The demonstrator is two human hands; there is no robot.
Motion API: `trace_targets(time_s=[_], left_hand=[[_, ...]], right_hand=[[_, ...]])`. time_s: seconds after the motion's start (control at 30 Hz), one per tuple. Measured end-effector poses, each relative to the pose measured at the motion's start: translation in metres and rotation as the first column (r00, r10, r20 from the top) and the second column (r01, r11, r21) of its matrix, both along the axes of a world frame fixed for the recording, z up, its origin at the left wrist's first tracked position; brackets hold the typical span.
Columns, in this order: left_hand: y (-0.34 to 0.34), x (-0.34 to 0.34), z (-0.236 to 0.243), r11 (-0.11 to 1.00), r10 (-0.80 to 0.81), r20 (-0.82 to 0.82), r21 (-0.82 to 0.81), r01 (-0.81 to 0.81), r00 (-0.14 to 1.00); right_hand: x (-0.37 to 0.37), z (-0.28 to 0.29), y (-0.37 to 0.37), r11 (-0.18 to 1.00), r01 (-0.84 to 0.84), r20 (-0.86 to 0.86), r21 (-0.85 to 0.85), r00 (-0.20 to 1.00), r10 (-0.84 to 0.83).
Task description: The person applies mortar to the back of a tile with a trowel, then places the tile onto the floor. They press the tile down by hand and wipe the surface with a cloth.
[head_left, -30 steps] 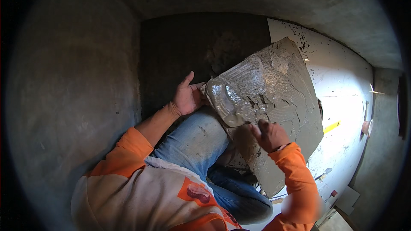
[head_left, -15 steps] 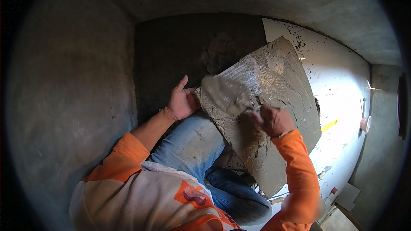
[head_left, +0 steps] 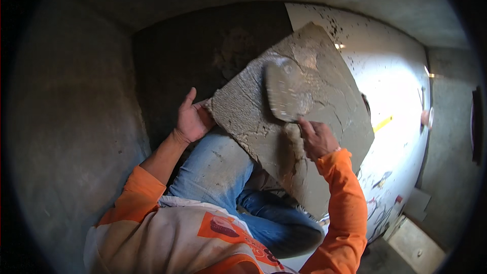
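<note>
A large square tile [head_left: 350,139], its upper face spread with wet grey mortar [head_left: 243,89], lies tilted across my legs. At its left corner my left hand [head_left: 194,119] holds the edge from below, palm up and thumb raised; the fingertips are hidden under the tile. My right hand [head_left: 318,139] is closed round the handle of a trowel [head_left: 284,91]. The blade, coated in mortar and slightly blurred, is over the upper middle of the tile. A thick ridge of mortar [head_left: 294,147] runs down the face just left of my right hand.
White tiled floor [head_left: 393,81], flecked with mortar, stretches to the right, with a yellow strip [head_left: 383,124] and a cup-like object [head_left: 426,118] on it. Beyond the tile is dark bare floor [head_left: 177,56]. Grey walls [head_left: 76,96] stand close by. A pale box-like object [head_left: 416,243] sits at lower right.
The trowel has swung from the tile's left corner to its upper middle, blade now pointing away from me. Mortar near the left corner looks flatter and rougher. The whole view has shifted slightly.
</note>
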State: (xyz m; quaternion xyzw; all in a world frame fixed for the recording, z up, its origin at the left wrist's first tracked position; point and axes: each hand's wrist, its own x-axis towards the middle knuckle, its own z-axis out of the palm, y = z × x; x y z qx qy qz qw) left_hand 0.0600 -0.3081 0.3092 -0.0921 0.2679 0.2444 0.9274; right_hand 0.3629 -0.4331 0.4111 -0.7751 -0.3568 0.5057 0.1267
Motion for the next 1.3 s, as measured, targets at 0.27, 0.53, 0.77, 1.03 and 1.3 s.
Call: trace_targets(time_s=[0.27, 0.53, 0.77, 1.03, 1.3], left_hand=[[0.001, 0.023, -0.017, 1.0, 0.025, 0.048, 0.014, -0.026, 0.999], [0.0, 0.027, -0.026, 1.0, -0.031, 0.075, 0.005, 0.031, 0.997], [-0.009, 0.069, -0.028, 0.994, -0.089, 0.1, 0.072, 0.082, 0.991], [-0.016, 0.084, -0.033, 0.997, -0.055, 0.083, 0.059, 0.05, 0.995], [-0.024, 0.099, -0.025, 0.992, -0.08, 0.013, 0.102, 0.078, 0.997]], right_hand=[[0.002, -0.007, -0.061, 0.888, -0.458, 0.438, 0.045, 0.808, 0.394], [0.019, 0.014, -0.087, 0.94, -0.339, 0.479, -0.042, 0.819, 0.317], [0.056, -0.006, -0.061, 0.815, -0.577, 0.34, -0.053, 0.757, 0.558], [0.117, 0.029, -0.203, 0.894, -0.373, 0.437, -0.249, 0.78, 0.447], [0.07, 0.0, -0.154, 0.977, -0.214, 0.454, 0.01, 0.871, 0.186]])
